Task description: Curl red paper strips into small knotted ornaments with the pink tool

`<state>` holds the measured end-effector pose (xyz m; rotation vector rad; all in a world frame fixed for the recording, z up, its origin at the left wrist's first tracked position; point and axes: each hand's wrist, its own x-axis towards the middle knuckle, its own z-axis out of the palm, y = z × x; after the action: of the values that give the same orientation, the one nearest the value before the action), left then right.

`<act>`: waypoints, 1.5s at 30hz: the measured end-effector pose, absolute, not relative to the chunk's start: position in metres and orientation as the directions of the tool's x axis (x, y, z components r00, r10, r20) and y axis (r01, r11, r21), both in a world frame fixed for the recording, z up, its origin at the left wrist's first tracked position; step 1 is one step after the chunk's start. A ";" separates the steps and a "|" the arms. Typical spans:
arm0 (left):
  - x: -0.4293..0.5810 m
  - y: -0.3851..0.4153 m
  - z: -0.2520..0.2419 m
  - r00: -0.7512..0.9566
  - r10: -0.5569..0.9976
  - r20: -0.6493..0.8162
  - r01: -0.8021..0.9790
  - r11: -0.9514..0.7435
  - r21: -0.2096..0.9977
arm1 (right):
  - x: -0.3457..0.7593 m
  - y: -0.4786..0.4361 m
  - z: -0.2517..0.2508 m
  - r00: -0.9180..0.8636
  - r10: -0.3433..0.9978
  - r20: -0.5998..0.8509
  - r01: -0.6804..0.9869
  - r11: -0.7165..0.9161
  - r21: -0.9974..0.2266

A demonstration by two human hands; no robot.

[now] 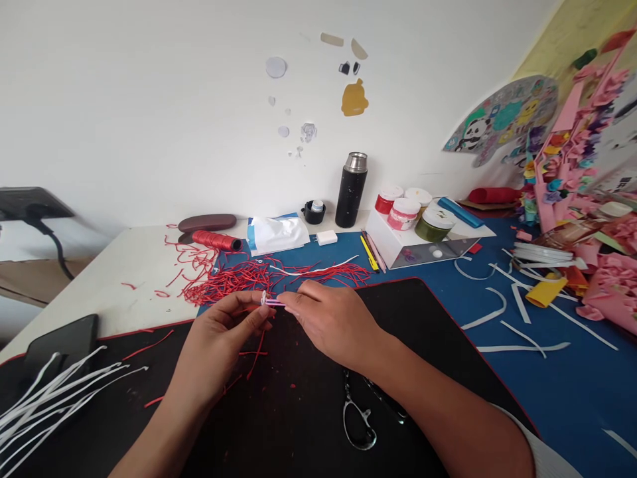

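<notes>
we're pinching the white loop (264, 298) in our left hand (213, 337), slim pink piece (275, 303) running sideways into our pinching right hand (336, 322)!

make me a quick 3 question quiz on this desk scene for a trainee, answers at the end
1. True or false: the spool of shiny red thread lies to the right of the black cylindrical flask with a silver metal top.
2. How many round jars with white lids stand on the white box with a grey front?
3. Fill in: the small white cord loop is pinched by the ____ hand.

Key: 1. False; 2. Four; 3. Left hand.
</notes>
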<state>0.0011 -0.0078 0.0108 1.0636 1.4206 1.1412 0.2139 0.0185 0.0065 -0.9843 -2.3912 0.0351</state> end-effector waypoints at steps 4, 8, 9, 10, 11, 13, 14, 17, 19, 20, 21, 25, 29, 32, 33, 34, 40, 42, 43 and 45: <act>-0.001 -0.008 0.010 -0.114 0.981 -0.160 0.044 0.165 0.985 | 0.214 0.018 0.007 -0.588 0.657 0.472 0.637 0.735 -0.230; 0.000 -0.008 0.009 -0.119 0.978 -0.170 0.032 0.175 0.984 | 0.214 0.018 0.008 -0.586 0.664 0.465 0.642 0.730 -0.234; 0.000 -0.008 0.008 -0.117 0.978 -0.171 0.026 0.175 0.984 | 0.214 0.018 0.008 -0.583 0.665 0.466 0.643 0.729 -0.235; 0.000 -0.008 0.008 -0.116 0.978 -0.172 0.020 0.176 0.984 | 0.214 0.018 0.008 -0.581 0.667 0.466 0.646 0.726 -0.235; 0.000 -0.007 0.007 -0.113 0.978 -0.174 0.015 0.177 0.984 | 0.214 0.018 0.008 -0.578 0.669 0.468 0.649 0.724 -0.234; 0.000 -0.007 0.006 -0.111 0.975 -0.190 0.011 0.193 0.981 | 0.214 0.018 0.008 -0.573 0.669 0.473 0.653 0.722 -0.229; -0.001 -0.007 0.006 -0.110 0.973 -0.203 0.008 0.205 0.979 | 0.214 0.018 0.007 -0.573 0.668 0.476 0.654 0.722 -0.227; -0.002 -0.007 0.006 -0.104 0.966 -0.238 0.004 0.239 0.971 | 0.214 0.019 0.007 -0.573 0.661 0.484 0.651 0.726 -0.220; -0.002 -0.007 0.007 -0.095 0.965 -0.246 0.008 0.248 0.969 | 0.214 0.019 0.007 -0.576 0.655 0.488 0.651 0.729 -0.210; -0.002 -0.007 0.007 -0.090 0.965 -0.247 0.007 0.249 0.969 | 0.214 0.019 0.007 -0.578 0.653 0.489 0.651 0.731 -0.204; -0.002 -0.007 0.007 -0.085 0.966 -0.246 -0.001 0.247 0.969 | 0.214 0.019 0.007 -0.581 0.650 0.489 0.651 0.732 -0.200; -0.002 -0.006 0.004 -0.072 0.971 -0.229 -0.058 0.225 0.973 | 0.214 0.018 0.009 -0.594 0.645 0.481 0.644 0.739 -0.197; -0.003 -0.005 0.001 -0.061 0.972 -0.227 -0.089 0.222 0.971 | 0.215 0.017 0.011 -0.602 0.644 0.471 0.636 0.744 -0.206; -0.004 -0.005 -0.001 -0.052 0.973 -0.224 -0.088 0.219 0.972 | 0.215 0.016 0.012 -0.604 0.638 0.478 0.629 0.750 -0.205; -0.004 -0.005 -0.001 -0.052 0.974 -0.220 -0.084 0.216 0.973 | 0.216 0.017 0.012 -0.604 0.637 0.480 0.630 0.750 -0.203; -0.004 -0.005 -0.001 -0.051 0.975 -0.215 -0.080 0.211 0.974 | 0.216 0.017 0.012 -0.603 0.637 0.481 0.631 0.749 -0.200; -0.004 -0.006 0.001 -0.070 0.979 -0.192 -0.043 0.189 0.981 | 0.216 0.016 0.013 -0.608 0.657 0.445 0.649 0.734 -0.197; -0.003 -0.007 0.002 -0.082 0.981 -0.178 -0.018 0.177 0.984 | 0.215 0.016 0.014 -0.614 0.665 0.426 0.655 0.730 -0.195; -0.002 -0.007 0.003 -0.087 0.981 -0.173 -0.003 0.173 0.985 | 0.215 0.016 0.014 -0.618 0.668 0.416 0.657 0.728 -0.194; -0.001 -0.008 0.005 -0.090 0.982 -0.168 0.025 0.171 0.985 | 0.215 0.016 0.014 -0.620 0.673 0.402 0.661 0.725 -0.194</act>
<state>-0.0006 -0.0077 0.0048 1.0633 1.3729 1.1287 0.2149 0.0156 0.0144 -1.0206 -2.4773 0.0369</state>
